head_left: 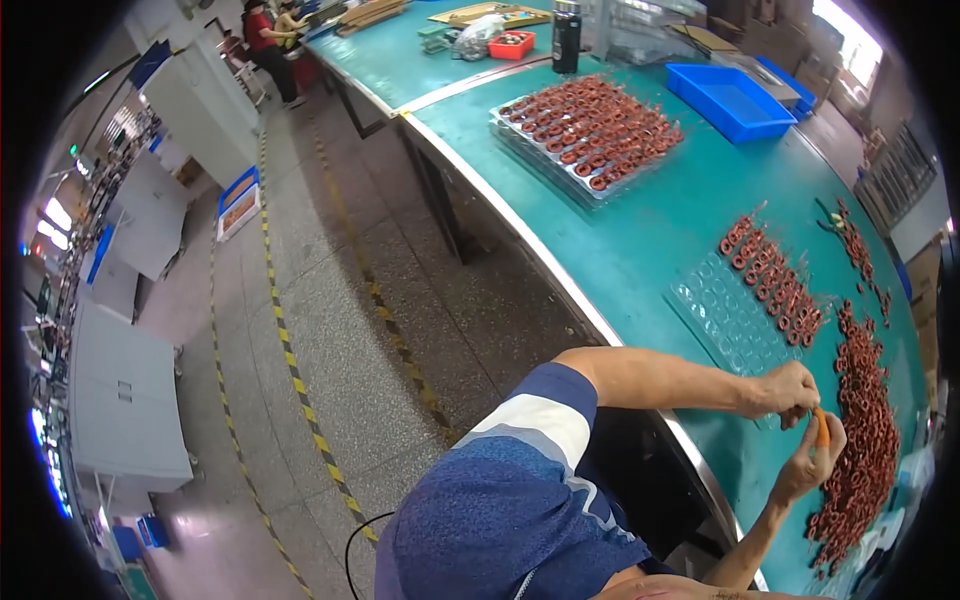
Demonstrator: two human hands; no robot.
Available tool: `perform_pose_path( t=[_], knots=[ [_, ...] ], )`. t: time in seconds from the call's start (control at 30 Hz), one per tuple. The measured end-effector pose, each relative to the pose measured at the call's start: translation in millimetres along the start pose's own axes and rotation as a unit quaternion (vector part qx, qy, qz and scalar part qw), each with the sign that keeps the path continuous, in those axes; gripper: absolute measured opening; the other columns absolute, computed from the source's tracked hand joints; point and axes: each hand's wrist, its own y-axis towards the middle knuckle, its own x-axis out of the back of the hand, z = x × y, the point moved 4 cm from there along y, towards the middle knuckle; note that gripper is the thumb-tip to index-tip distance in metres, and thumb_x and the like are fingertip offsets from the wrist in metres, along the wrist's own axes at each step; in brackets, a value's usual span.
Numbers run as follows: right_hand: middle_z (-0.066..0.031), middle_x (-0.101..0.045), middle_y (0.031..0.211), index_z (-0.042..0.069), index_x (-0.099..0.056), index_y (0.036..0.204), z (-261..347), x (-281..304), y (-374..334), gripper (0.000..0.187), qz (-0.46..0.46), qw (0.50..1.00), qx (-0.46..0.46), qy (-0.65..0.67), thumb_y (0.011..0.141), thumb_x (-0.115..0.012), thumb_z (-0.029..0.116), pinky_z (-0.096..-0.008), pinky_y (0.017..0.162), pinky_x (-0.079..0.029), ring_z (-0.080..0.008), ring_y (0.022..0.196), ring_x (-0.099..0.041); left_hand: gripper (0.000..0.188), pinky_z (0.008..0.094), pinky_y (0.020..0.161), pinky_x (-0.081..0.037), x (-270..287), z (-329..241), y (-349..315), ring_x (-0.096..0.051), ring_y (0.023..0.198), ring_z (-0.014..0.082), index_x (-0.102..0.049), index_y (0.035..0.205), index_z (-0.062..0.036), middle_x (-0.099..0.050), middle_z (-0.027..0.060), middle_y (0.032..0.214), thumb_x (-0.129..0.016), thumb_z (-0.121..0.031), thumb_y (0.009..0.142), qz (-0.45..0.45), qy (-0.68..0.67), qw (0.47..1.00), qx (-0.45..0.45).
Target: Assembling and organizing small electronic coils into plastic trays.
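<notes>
My left hand (786,391) is closed, its fingertips pinched together at the near corner of a clear plastic tray (718,318). Just below it, my right hand (812,462) is also closed, its fingertips almost meeting the left ones. An orange piece (822,430) shows at the right fingers; whether it is a finger cover or something held cannot be told. Anything between the fingertips is too small to make out. Red-brown ring coils with wire leads (778,285) fill the tray's far-right rows, while its left cups are bare. Beside my right hand lies a long heap of loose coils (860,440).
A stack of clear trays full of coils (590,135) stands farther along the green table (600,250). Beyond are a blue bin (735,105), a black bottle (566,38) and a red box (511,45). Pliers (830,218) lie near more coils. People (268,45) stand far left.
</notes>
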Motion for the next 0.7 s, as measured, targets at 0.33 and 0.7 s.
perform_pose_path(
  t=[0.33,0.7],
  knots=[
    [-0.0086,-0.061,0.106,-0.005,-0.06,0.108,-76.3,-37.0,-13.0,0.028,0.068,0.712,-0.37,0.593,0.099,-0.047,0.018,-0.0301,0.095,-0.04,-0.0166,0.102,-0.055,0.011,0.0302,0.037,-0.04,-4.1,-10.8,-4.6,-0.051,0.045,0.0146,-0.05,0.081,0.0035,-0.051,0.0075,0.059,-0.051,-0.007,0.084,-0.028,0.091,0.995,-0.032],
    [-0.0052,-0.06,0.104,0.001,-0.059,0.118,-47.2,-34.0,-21.4,0.035,0.006,0.871,-0.369,0.325,0.098,-0.051,0.028,-0.028,0.08,-0.042,-0.0132,0.094,-0.055,0.009,0.0298,0.041,-0.04,-0.2,-3.7,-11.4,-0.049,0.046,0.0127,-0.049,0.091,0.0009,-0.052,0.0063,0.063,-0.047,-0.006,0.085,-0.051,0.199,0.975,-0.086]
  ],
)
